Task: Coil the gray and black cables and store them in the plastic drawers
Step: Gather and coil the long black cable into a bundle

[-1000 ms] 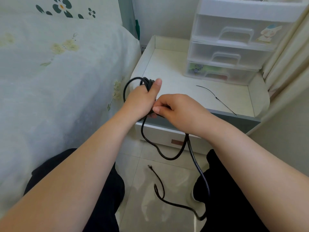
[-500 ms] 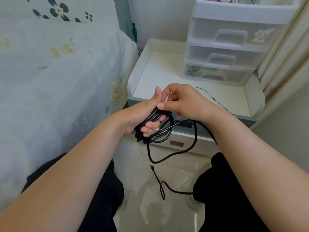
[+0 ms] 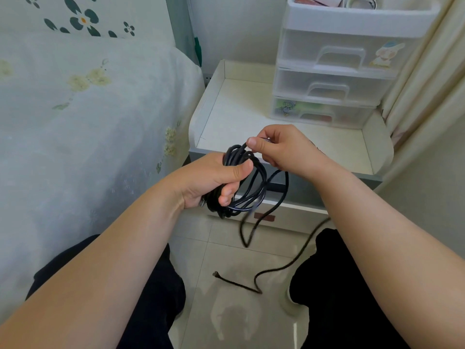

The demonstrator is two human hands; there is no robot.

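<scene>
My left hand (image 3: 214, 180) grips a bundle of black cable (image 3: 254, 182) wound in several loops, held in front of the nightstand. My right hand (image 3: 279, 147) pinches a strand of the same cable at the top of the coil. The loose tail of the cable hangs below the hands and trails over the floor tiles, its plug end (image 3: 216, 274) lying between my knees. The clear plastic drawers (image 3: 329, 74) stand at the back right of the nightstand, all three shut. No gray cable shows.
The white nightstand (image 3: 241, 114) has a raised rim and a drawer below. A bed with a flowered cover (image 3: 83, 117) fills the left side. A cream curtain (image 3: 427, 79) hangs at the right. My dark-trousered knees flank the tiled floor (image 3: 239, 311).
My right hand has laid another loop onto the coil and moved up to its top. The tail on the floor is shorter and has slid right. The coil in my left hand is thicker.
</scene>
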